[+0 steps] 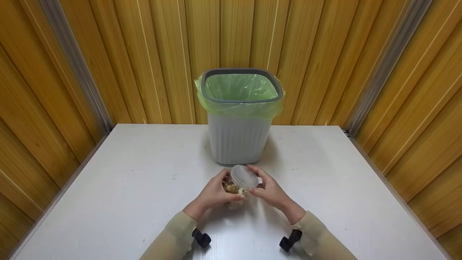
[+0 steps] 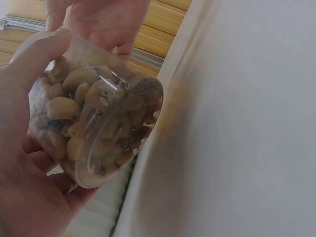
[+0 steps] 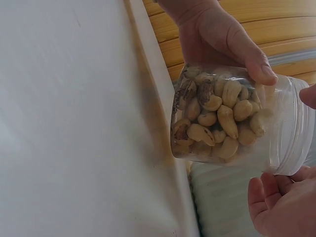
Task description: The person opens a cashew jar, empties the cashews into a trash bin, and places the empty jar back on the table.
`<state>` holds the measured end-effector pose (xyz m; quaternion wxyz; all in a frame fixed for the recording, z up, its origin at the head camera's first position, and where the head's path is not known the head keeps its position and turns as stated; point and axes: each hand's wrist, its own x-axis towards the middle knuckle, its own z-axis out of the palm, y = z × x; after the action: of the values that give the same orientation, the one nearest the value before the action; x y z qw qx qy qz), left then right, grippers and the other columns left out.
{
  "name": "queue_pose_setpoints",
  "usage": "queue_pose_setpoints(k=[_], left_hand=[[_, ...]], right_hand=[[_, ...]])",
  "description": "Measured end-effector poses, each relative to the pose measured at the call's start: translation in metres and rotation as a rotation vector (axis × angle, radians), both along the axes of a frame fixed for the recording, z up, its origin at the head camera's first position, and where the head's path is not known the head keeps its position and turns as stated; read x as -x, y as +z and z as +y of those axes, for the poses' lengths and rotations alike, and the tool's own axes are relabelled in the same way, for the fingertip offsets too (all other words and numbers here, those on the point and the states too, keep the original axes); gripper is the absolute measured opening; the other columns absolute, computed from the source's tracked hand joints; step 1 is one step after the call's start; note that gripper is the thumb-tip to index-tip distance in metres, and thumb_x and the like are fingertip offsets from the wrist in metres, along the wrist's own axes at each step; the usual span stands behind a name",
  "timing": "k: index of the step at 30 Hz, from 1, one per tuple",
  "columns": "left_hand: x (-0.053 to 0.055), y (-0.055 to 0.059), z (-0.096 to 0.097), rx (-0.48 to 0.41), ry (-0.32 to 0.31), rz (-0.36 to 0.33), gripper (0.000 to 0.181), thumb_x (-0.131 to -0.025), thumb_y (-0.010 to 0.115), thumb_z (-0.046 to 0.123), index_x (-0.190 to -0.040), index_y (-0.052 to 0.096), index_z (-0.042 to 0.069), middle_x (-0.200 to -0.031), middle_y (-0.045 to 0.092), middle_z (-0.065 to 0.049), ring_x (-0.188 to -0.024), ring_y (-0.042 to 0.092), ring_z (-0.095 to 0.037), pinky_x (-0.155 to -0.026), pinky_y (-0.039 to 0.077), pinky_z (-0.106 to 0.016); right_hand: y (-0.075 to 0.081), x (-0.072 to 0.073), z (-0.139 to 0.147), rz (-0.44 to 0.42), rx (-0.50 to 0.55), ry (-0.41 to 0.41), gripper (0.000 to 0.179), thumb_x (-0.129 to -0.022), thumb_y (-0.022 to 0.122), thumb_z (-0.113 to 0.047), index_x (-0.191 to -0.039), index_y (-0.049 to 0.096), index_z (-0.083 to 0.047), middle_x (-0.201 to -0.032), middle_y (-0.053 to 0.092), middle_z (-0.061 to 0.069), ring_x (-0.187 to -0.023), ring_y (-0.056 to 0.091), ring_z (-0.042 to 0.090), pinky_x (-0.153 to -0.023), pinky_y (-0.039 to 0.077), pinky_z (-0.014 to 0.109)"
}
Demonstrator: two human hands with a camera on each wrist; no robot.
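Note:
A clear plastic jar [image 3: 222,118] full of cashews is held just off the table, tilted. My left hand [image 1: 213,189] grips its body, thumb on the near side and fingers round the far side. At the jar's mouth sits a translucent lid [image 1: 244,177], facing up and to the right. My right hand [image 1: 269,189] holds that lid by its rim between thumb and fingers. In the left wrist view the jar's base [image 2: 121,131] faces the camera, and the lid is mostly hidden. Whether the lid is loose I cannot tell.
A pale grey bin [image 1: 238,141] with a dark rim [image 1: 242,101] and green liner bag [image 1: 240,110] stands on the white table [image 1: 144,169], just beyond the hands. Wood-patterned walls [image 1: 166,54] enclose the table at the back and both sides.

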<state>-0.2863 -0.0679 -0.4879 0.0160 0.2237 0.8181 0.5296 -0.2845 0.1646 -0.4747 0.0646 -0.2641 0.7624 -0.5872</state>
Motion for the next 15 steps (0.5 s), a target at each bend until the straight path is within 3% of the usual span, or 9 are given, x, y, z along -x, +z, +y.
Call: queue_pose_setpoints(k=[4,7,11,15], left_hand=[[-0.0002,0.0007,0.0002,-0.006,0.005,-0.012,0.080,-0.075,0.092,0.030,-0.142,0.052,0.010,-0.127,0.064,-0.007,-0.109,0.059,-0.019,-0.097,0.049,-0.043],[-0.0004,0.0009,0.0002,-0.009,0.008,-0.018,0.081,-0.075,0.092,0.031,-0.142,0.052,0.011,-0.127,0.064,-0.006,-0.109,0.059,-0.018,-0.098,0.049,-0.042],[0.0000,0.0005,0.0002,-0.008,0.008,-0.010,0.080,-0.075,0.092,0.031,-0.142,0.052,0.011,-0.127,0.064,-0.007,-0.109,0.059,-0.018,-0.096,0.049,-0.041],[-0.0003,0.0011,0.0003,-0.007,0.007,-0.004,0.080,-0.075,0.092,0.032,-0.142,0.052,0.011,-0.127,0.064,-0.007,-0.109,0.059,-0.019,-0.097,0.049,-0.042]], right_hand=[[0.0000,-0.0001,-0.0002,0.007,0.006,0.008,0.078,-0.094,0.068,-0.009,-0.157,0.025,0.009,-0.160,0.028,0.032,-0.133,0.041,0.028,-0.095,0.049,0.025],[-0.0001,-0.0006,-0.0011,0.001,-0.015,-0.032,0.082,-0.094,0.072,-0.014,-0.158,0.025,0.008,-0.159,0.031,0.030,-0.136,0.040,0.033,-0.096,0.049,0.026],[-0.0001,-0.0008,-0.0037,-0.019,-0.046,-0.129,0.083,-0.089,0.081,-0.021,-0.155,0.036,0.002,-0.149,0.044,0.024,-0.129,0.043,0.032,-0.093,0.048,0.029],[0.0010,-0.0008,-0.0056,-0.034,-0.050,-0.167,0.076,-0.086,0.084,-0.021,-0.149,0.044,-0.003,-0.141,0.049,0.019,-0.121,0.044,0.025,-0.089,0.046,0.031]])
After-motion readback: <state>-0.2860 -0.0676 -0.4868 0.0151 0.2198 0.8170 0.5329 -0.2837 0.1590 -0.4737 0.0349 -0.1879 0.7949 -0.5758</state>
